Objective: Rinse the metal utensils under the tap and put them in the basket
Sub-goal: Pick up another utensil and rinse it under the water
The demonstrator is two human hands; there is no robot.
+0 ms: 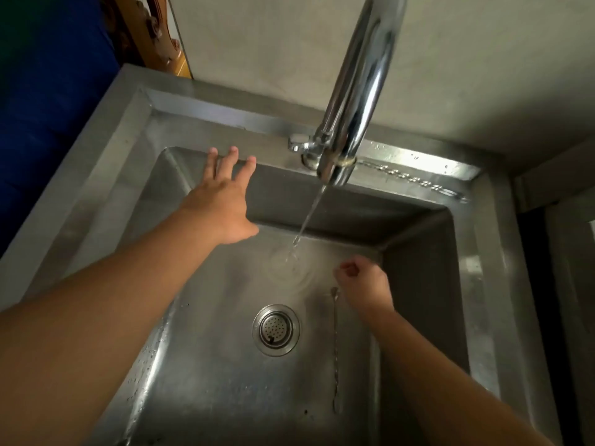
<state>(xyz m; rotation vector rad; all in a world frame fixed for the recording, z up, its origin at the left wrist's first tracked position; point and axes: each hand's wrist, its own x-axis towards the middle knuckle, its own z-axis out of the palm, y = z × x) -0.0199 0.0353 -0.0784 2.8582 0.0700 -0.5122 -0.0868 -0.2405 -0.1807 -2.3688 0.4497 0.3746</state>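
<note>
left hand (222,207): centre left of the frame, fingers spread straight, tips on the far rim of the sink (128,130), holding nothing.
right hand (363,286): centre right, low in the basin, fingers curled in; whether they pinch anything, cannot tell.
utensil (335,346): thin metal piece lying flat on the sink floor, right of the drain (276,329), its top end just beside the right hand.
tap (354,101): upper centre, water running down between the hands.
</note>
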